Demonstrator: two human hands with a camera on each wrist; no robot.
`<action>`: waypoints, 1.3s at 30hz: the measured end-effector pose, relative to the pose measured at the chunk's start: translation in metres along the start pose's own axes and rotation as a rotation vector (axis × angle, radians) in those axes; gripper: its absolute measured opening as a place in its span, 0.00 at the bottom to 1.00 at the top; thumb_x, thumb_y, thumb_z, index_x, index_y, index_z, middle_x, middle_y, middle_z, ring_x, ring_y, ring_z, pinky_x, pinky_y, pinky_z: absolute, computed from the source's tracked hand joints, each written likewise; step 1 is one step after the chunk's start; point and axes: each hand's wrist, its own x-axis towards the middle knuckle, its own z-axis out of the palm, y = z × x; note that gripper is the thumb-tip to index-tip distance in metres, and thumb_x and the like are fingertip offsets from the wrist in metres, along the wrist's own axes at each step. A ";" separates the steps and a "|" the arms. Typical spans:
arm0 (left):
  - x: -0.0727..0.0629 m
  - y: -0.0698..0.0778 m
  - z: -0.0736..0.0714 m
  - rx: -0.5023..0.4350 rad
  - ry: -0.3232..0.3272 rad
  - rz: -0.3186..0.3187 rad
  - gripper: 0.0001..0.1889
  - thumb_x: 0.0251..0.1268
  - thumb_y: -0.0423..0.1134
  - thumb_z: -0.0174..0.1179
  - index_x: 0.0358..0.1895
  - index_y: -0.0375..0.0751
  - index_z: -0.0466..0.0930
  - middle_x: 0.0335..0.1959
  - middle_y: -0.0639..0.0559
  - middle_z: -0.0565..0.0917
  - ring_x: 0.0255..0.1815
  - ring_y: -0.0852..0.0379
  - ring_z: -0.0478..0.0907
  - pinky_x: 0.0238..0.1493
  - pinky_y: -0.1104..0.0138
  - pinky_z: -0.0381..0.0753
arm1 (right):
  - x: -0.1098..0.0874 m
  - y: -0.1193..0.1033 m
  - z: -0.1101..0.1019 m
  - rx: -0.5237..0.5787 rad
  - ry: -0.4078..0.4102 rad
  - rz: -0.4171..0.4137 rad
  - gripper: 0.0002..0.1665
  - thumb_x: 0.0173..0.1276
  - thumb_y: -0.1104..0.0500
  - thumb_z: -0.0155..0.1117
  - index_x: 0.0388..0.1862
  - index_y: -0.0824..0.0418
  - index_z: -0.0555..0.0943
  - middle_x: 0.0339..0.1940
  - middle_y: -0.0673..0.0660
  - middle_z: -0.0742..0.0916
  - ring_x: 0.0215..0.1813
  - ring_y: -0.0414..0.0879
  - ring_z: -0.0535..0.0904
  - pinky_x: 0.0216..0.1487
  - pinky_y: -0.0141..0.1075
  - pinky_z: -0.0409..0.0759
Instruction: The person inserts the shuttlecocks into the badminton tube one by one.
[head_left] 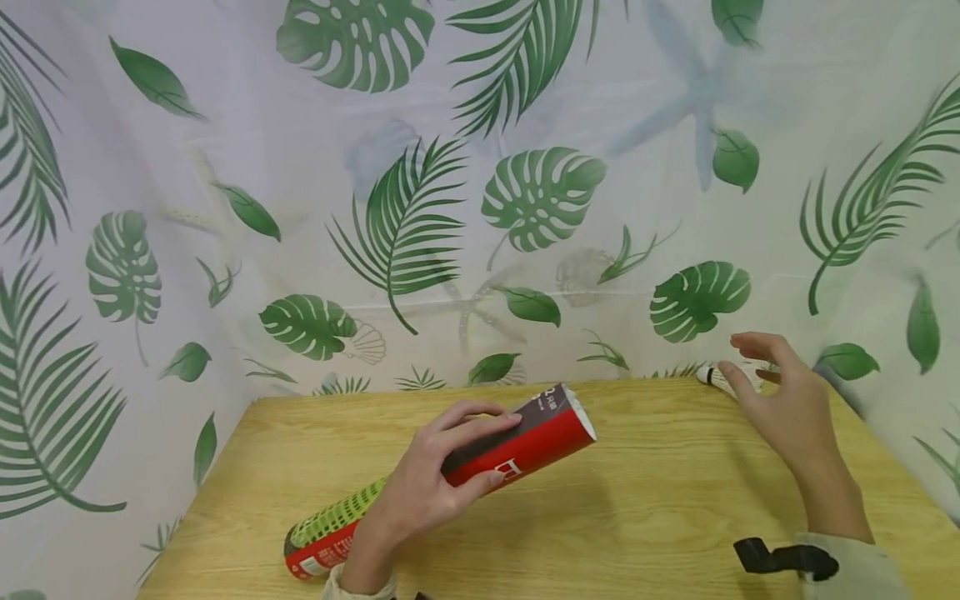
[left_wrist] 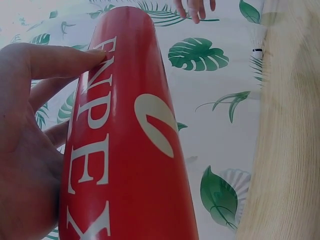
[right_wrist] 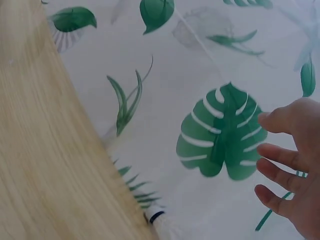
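Observation:
My left hand (head_left: 435, 467) grips a red, grey and green shuttlecock tube (head_left: 543, 437) around its middle. The tube slants, its white-rimmed end raised to the right and its other end low at the left. In the left wrist view, white lettering runs along the red tube (left_wrist: 135, 140), with the thumb on it. My right hand (head_left: 791, 408) hovers at the table's back right, fingers spread and slightly bent, holding nothing. Beside it, partly hidden by it in the head view, a white shuttlecock (head_left: 720, 377) with a dark band lies at the table's back edge.
A wooden table (head_left: 660, 517) lies below both hands. Behind it and at the sides hangs a white curtain (head_left: 450, 350) printed with green leaves, meeting the table's back edge. A black strap (head_left: 787, 558) is at the right wrist.

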 end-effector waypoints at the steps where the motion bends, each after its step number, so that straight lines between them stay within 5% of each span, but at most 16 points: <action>1: 0.000 0.000 0.000 0.000 0.002 0.000 0.28 0.65 0.38 0.68 0.69 0.60 0.78 0.66 0.58 0.75 0.63 0.51 0.74 0.55 0.56 0.82 | 0.000 0.005 0.000 -0.010 0.007 0.017 0.25 0.71 0.61 0.69 0.65 0.64 0.77 0.58 0.62 0.84 0.56 0.21 0.70 0.51 0.15 0.66; 11: 0.000 0.001 -0.002 0.003 -0.007 -0.013 0.29 0.66 0.38 0.69 0.69 0.62 0.78 0.67 0.59 0.75 0.64 0.53 0.73 0.56 0.56 0.82 | -0.008 0.044 -0.002 -0.091 -0.003 0.154 0.25 0.75 0.57 0.65 0.67 0.64 0.76 0.60 0.66 0.82 0.53 0.23 0.70 0.45 0.18 0.66; 15: 0.001 0.001 -0.002 -0.008 -0.007 -0.006 0.28 0.66 0.38 0.68 0.69 0.61 0.78 0.67 0.58 0.75 0.64 0.52 0.73 0.56 0.57 0.82 | -0.011 0.059 0.002 -0.095 -0.027 0.196 0.26 0.76 0.57 0.63 0.68 0.66 0.75 0.62 0.68 0.80 0.61 0.45 0.76 0.43 0.22 0.67; 19: 0.000 0.001 -0.002 -0.014 -0.005 -0.004 0.28 0.66 0.38 0.68 0.69 0.60 0.78 0.66 0.57 0.75 0.64 0.52 0.73 0.56 0.57 0.82 | -0.014 0.068 0.005 -0.079 -0.080 0.265 0.27 0.78 0.54 0.60 0.69 0.67 0.73 0.66 0.70 0.77 0.65 0.69 0.72 0.43 0.25 0.67; 24: 0.000 0.002 -0.001 -0.012 -0.006 -0.004 0.29 0.65 0.37 0.69 0.69 0.60 0.78 0.66 0.57 0.75 0.63 0.52 0.73 0.56 0.57 0.82 | -0.018 0.083 0.009 -0.062 -0.127 0.314 0.29 0.79 0.52 0.57 0.71 0.66 0.72 0.68 0.71 0.75 0.67 0.72 0.70 0.45 0.25 0.70; 27: 0.000 0.001 -0.001 -0.011 -0.008 -0.007 0.29 0.64 0.37 0.69 0.69 0.61 0.78 0.66 0.58 0.75 0.64 0.52 0.73 0.56 0.57 0.82 | -0.021 0.092 0.015 -0.022 -0.158 0.351 0.30 0.80 0.51 0.55 0.74 0.64 0.70 0.72 0.72 0.72 0.71 0.73 0.68 0.61 0.40 0.77; 31: 0.000 0.001 -0.001 -0.006 -0.009 -0.010 0.29 0.65 0.38 0.69 0.69 0.62 0.78 0.66 0.59 0.75 0.64 0.52 0.73 0.56 0.57 0.82 | -0.024 0.098 0.021 0.030 -0.224 0.409 0.33 0.82 0.47 0.52 0.78 0.60 0.66 0.76 0.74 0.66 0.75 0.74 0.61 0.65 0.70 0.64; 39: 0.000 0.000 0.000 0.016 -0.003 0.019 0.28 0.65 0.37 0.68 0.69 0.59 0.78 0.66 0.57 0.75 0.62 0.52 0.74 0.56 0.57 0.82 | -0.023 0.100 0.029 0.010 -0.286 0.397 0.33 0.81 0.50 0.53 0.77 0.66 0.66 0.72 0.82 0.67 0.68 0.81 0.66 0.58 0.74 0.67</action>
